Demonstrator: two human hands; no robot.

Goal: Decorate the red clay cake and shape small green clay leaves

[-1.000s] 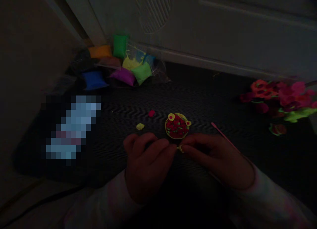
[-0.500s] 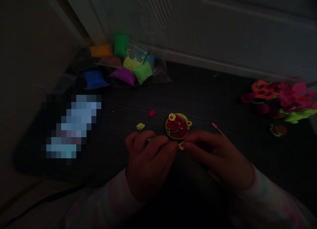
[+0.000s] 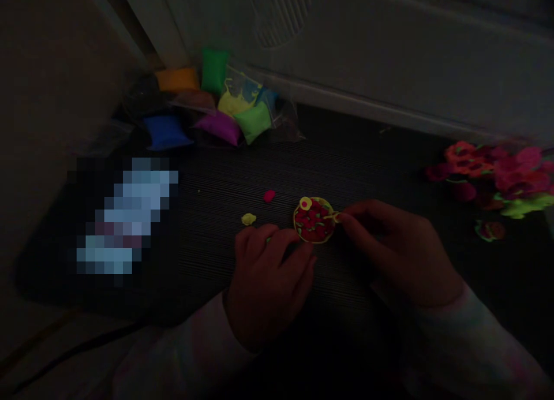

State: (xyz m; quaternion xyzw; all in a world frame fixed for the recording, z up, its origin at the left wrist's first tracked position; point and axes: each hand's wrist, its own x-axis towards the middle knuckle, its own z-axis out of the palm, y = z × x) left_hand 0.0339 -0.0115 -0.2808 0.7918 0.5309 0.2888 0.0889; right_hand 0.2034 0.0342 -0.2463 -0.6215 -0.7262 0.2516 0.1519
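Observation:
A small round clay disc with a yellow rim lies on the dark table, filled with red and green bits. On its upper left rim sits a yellow clay round with a red centre. My right hand pinches a small yellow clay piece at the disc's right edge, partly hidden by the fingertips. Just left of the disc rests my left hand, its fingers bent and somewhat apart. A green bit shows between those fingers; whether it is held I cannot tell. Nearby lie a yellow clay lump and a red clay oval.
Several coloured clay packets and clear bags stand at the back left. A blurred-out bright screen lies at the left. Pink and orange clay shapes cluster at the far right, with a small green-brown clay piece below them.
My hands have parted. The right one has moved up to the disc's right edge with the yellow piece, and the left has let go of it. The view has shifted slightly.

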